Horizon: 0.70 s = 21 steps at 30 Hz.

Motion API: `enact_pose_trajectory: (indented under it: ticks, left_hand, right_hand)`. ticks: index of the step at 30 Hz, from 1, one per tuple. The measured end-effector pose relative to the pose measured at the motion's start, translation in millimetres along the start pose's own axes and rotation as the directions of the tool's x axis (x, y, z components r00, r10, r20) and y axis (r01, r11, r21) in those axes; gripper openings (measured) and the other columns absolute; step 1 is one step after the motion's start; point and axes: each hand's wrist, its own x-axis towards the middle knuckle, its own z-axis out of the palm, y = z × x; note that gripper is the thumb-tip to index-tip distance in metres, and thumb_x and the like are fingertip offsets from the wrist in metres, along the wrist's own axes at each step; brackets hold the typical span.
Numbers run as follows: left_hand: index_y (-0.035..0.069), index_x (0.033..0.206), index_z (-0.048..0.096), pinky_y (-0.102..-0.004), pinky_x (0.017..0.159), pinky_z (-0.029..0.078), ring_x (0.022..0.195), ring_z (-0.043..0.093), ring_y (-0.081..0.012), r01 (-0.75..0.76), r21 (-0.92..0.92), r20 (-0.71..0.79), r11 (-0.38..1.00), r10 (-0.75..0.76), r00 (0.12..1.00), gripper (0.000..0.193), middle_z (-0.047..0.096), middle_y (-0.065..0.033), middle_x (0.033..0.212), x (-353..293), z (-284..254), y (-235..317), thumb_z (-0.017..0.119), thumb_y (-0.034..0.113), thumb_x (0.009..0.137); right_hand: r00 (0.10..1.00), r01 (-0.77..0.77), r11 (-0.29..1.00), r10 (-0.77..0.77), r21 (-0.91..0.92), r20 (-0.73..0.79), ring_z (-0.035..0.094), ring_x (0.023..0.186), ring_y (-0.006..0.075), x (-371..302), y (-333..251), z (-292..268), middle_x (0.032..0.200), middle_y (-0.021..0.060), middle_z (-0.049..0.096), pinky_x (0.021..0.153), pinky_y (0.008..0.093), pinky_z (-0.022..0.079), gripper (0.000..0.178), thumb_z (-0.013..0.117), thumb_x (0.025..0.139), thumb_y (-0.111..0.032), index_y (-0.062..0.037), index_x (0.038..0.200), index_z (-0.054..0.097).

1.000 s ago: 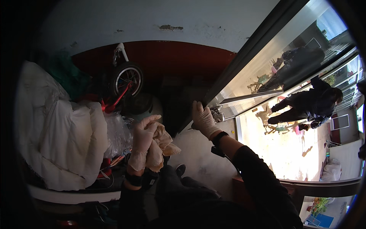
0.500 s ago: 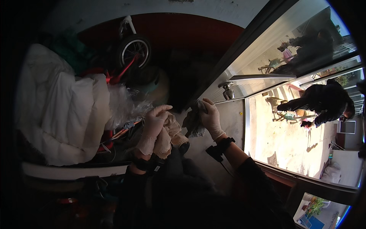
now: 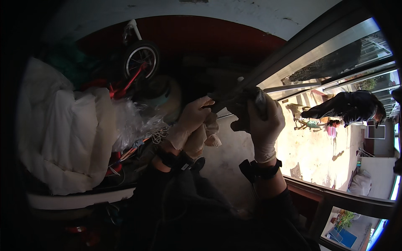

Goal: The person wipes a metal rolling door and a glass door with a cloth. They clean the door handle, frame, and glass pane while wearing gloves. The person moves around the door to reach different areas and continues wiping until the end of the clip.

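My left hand [image 3: 191,120], in a thin white glove, is closed around a crumpled beige cloth [image 3: 196,141] that hangs below the fingers. Its fingertips are close to the edge of the glass door [image 3: 276,58]; contact is unclear. My right hand [image 3: 266,121], gloved too, grips a dark grey rag [image 3: 240,111] and holds it at the door's edge. The metal knob is hidden behind this hand and rag. Dark bands circle both wrists.
To the left lie a white quilt [image 3: 63,134], clear plastic wrap [image 3: 134,121] and a small red bike's wheel [image 3: 141,62]. Outside on the right, a person in dark clothes [image 3: 347,106] bends over near a pink bucket [image 3: 331,131]. A grey floor [image 3: 226,167] lies below my hands.
My right hand has brought the grey rag up and right to the door, covering the knob. The left hand has risen rightward with the beige cloth. The door now stands at a different angle.
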Motion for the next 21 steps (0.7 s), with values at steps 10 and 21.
enact_pose_trajectory:
  ticks: [10,21]
  left_hand:
    - [0.006,0.139,0.057,-0.0250,0.097,0.050,0.109,0.064,-0.0129,-0.044,-0.006,0.116,0.999,0.044,0.992,0.043,0.060,-0.0118,0.139,25,-7,14,0.055,0.004,0.096]
    - [-0.007,0.143,0.045,-0.0346,0.110,0.041,0.132,0.052,-0.0242,0.024,0.041,0.226,0.999,-0.033,0.974,0.047,0.054,-0.0200,0.142,71,-21,17,0.050,0.008,0.098]
  right_hand:
    - [0.877,-0.282,0.852,0.415,-0.441,0.241,0.067,0.079,0.0345,-65,58,104,0.077,0.0113,0.067,0.066,0.0462,0.051,0.030,0.071,0.082,-0.042,-0.0123,0.085,0.069]
    - [0.597,0.799,0.440,-0.505,-0.409,0.623,0.056,0.098,0.0187,93,-56,25,0.092,0.0010,0.057,0.071,0.0295,0.045,0.023,0.070,0.070,-0.013,-0.0124,0.092,0.065]
